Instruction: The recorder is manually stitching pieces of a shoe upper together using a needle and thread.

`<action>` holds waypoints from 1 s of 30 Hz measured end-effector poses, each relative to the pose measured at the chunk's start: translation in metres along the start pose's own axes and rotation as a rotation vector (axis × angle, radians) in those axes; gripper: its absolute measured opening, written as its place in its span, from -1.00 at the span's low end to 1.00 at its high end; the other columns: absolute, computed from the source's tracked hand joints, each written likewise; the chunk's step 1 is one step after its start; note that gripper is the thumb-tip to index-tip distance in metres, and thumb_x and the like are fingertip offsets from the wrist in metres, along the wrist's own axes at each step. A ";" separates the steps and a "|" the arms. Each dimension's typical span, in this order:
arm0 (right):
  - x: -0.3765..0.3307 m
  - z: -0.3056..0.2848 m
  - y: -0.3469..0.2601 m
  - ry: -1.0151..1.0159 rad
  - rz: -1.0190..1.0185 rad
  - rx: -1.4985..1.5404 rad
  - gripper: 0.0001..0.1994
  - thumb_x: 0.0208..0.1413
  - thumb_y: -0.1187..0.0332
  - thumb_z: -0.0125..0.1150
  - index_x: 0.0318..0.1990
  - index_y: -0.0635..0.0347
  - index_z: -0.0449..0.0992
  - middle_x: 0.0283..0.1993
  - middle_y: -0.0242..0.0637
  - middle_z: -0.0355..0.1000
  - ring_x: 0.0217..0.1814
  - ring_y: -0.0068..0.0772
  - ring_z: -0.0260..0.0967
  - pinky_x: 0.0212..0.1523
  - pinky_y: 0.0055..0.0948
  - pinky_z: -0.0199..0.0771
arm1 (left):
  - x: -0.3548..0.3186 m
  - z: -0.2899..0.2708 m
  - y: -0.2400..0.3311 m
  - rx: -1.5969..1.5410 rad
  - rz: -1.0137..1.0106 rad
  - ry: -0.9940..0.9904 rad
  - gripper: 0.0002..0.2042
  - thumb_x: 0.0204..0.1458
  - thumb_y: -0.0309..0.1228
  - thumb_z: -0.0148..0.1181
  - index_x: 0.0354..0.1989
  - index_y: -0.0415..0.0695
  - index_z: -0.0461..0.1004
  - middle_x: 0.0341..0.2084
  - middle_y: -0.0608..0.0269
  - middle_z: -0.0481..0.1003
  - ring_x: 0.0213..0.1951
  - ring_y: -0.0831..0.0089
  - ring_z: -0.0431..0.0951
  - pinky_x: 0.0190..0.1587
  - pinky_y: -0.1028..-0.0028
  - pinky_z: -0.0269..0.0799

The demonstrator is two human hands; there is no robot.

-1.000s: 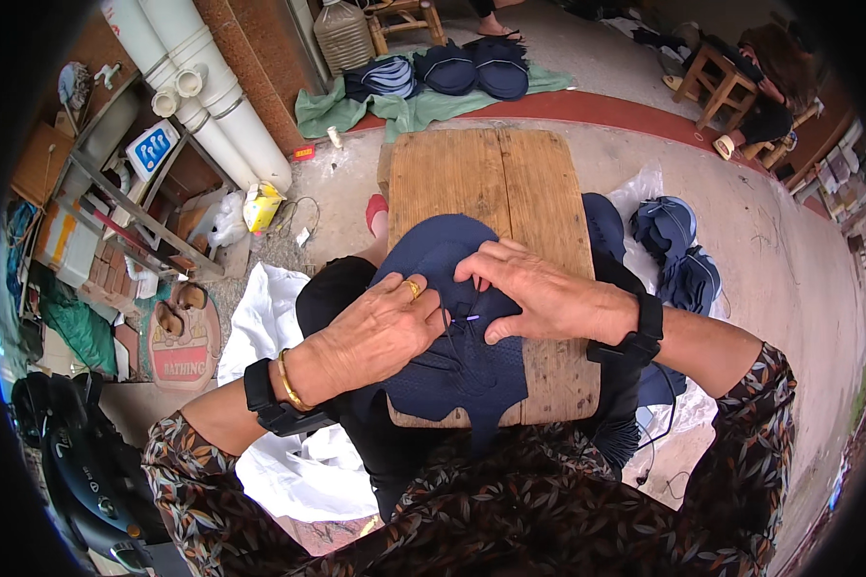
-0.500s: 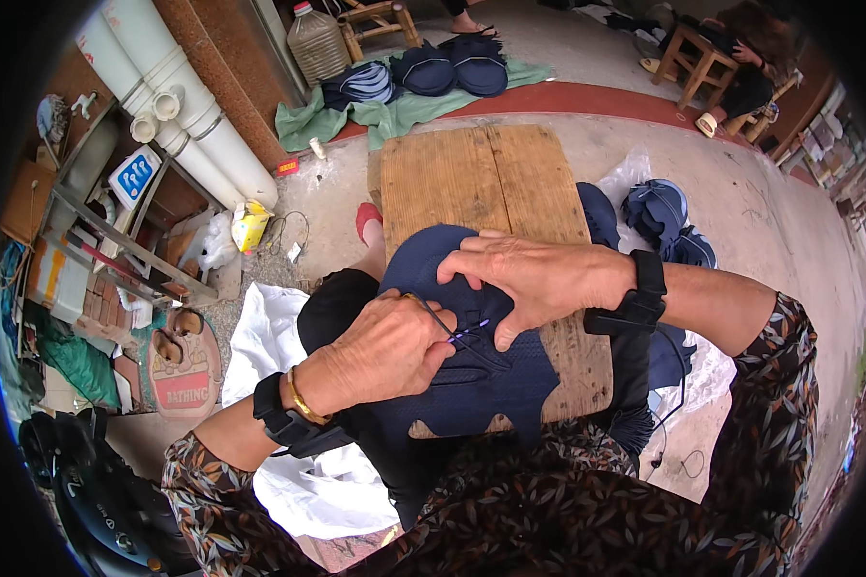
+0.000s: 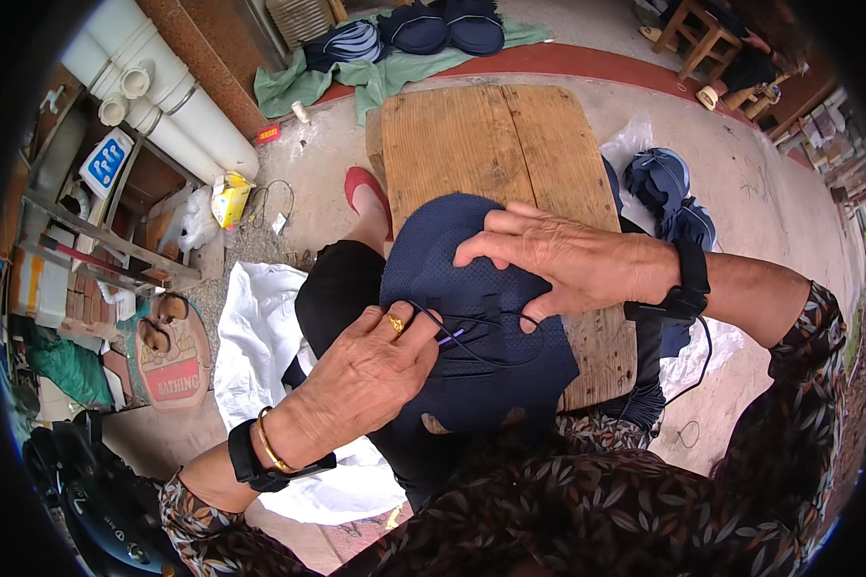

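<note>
Navy fabric piece (image 3: pixel 471 288) under both hands, its lower edge hidden

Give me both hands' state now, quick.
Left hand: closed, pinching a small purple tool against the navy cap.
Right hand: open, fingers pressing the cap.

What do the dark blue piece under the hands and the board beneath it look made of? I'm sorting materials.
Dark blue cap-shaped piece: seemingly knit mesh fabric, matte, with a fine dotted texture. Pale board: bare, unfinished wood, with visible grain lines and a seam between planks.
</note>
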State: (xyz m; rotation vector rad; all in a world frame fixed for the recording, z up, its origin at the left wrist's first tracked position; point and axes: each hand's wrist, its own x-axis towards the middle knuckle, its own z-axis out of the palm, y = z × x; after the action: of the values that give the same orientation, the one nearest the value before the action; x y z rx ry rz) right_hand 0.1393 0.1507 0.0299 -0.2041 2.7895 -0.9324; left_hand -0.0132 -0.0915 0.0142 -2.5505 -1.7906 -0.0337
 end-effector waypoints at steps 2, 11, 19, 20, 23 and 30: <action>0.002 -0.001 -0.004 -0.034 0.030 -0.016 -0.21 -0.26 0.50 0.59 0.22 0.08 0.32 -0.11 -0.25 0.34 0.12 -0.15 0.25 0.15 -0.18 0.36 | -0.003 0.006 0.002 -0.021 -0.038 0.097 -0.82 0.01 -0.43 0.16 -0.29 -0.27 0.57 -0.10 0.10 0.41 -0.05 0.21 0.43 0.07 0.31 0.36; 0.005 0.000 -0.007 -0.021 0.052 -0.045 -0.19 -0.32 0.45 0.63 0.21 0.02 0.37 -0.13 -0.27 0.36 0.10 -0.15 0.27 0.14 -0.19 0.36 | 0.016 0.006 0.021 -0.439 -0.404 0.245 -0.87 -0.08 -0.57 0.19 -0.36 -0.31 0.41 -0.53 -0.07 0.46 -0.38 -0.07 0.54 -0.19 0.12 0.43; 0.012 0.024 0.041 0.135 -0.221 -0.010 -0.15 -0.49 0.15 0.73 0.09 0.10 0.44 -0.14 -0.28 0.40 0.07 -0.13 0.24 0.09 -0.24 0.23 | 0.048 -0.005 0.021 -0.410 -0.370 0.254 -0.73 -0.04 -0.51 0.41 -0.62 -0.26 0.39 -0.74 0.10 0.45 -0.66 0.15 0.51 -0.53 0.27 0.39; 0.018 0.024 0.046 0.119 -0.231 -0.028 -0.10 -0.53 0.08 0.75 0.12 0.09 0.46 -0.13 -0.32 0.42 0.12 -0.13 0.25 0.07 -0.23 0.28 | 0.043 -0.010 0.019 -0.466 -0.589 -0.190 -0.71 0.19 -0.26 0.24 -0.27 -0.32 0.61 -0.32 -0.23 0.61 -0.27 0.06 0.65 -0.22 0.12 0.44; 0.035 0.024 0.058 0.073 -0.263 -0.044 -0.05 -0.46 -0.12 0.71 0.19 0.07 0.46 -0.10 -0.35 0.49 0.16 -0.10 0.25 0.11 -0.18 0.31 | 0.041 -0.001 0.013 -0.628 -0.464 0.135 -0.75 0.15 -0.39 0.25 -0.52 -0.32 0.57 -0.72 -0.06 0.49 -0.65 0.19 0.47 -0.50 0.18 0.32; 0.025 0.032 0.055 0.329 -0.384 -0.113 -0.37 -0.24 0.12 0.62 0.06 0.05 0.55 -0.14 -0.12 0.49 -0.01 0.08 0.39 -0.05 0.02 0.40 | 0.034 0.003 0.005 -1.295 -0.757 0.018 -0.88 0.18 -0.54 0.13 -0.30 -0.30 0.58 -0.61 0.27 0.51 -0.65 0.59 0.41 -0.61 0.56 0.24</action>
State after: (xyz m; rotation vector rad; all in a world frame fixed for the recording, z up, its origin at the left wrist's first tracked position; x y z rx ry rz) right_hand 0.1187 0.1710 -0.0320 -0.6818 3.1775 -0.9609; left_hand 0.0030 -0.0616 0.0122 -1.9102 -3.2504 -1.6688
